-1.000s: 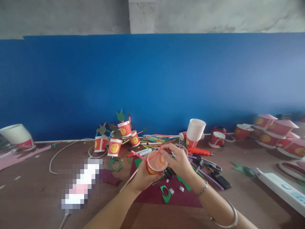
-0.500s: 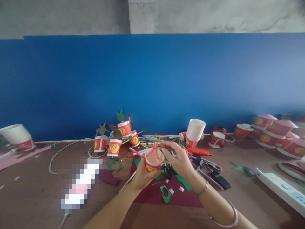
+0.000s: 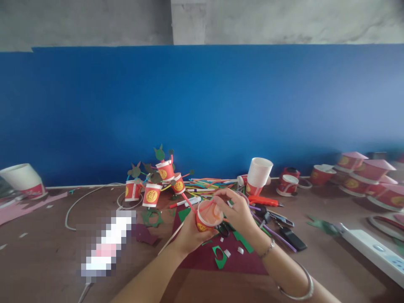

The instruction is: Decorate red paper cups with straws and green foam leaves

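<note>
My left hand is wrapped round a red paper cup with a yellow emblem. The cup leans to the right, so its pale orange-pink top faces up towards me. A red straw sticks out from its left side. Over the top, a second red straw slants up to the fingertips of my right hand, which are pinched on its end. An orange straw lies partly hidden by that hand.
Green cut paper and white scraps lie on a maroon sheet. Decorated cups, loose straws, stacked white-rimmed cups and an orange cutter stand or lie behind. A white power strip is at right.
The cup has shifted slightly right and tilted that way. The straw on its top has swung from upright to leaning, and my right fingertips have come down onto it.
</note>
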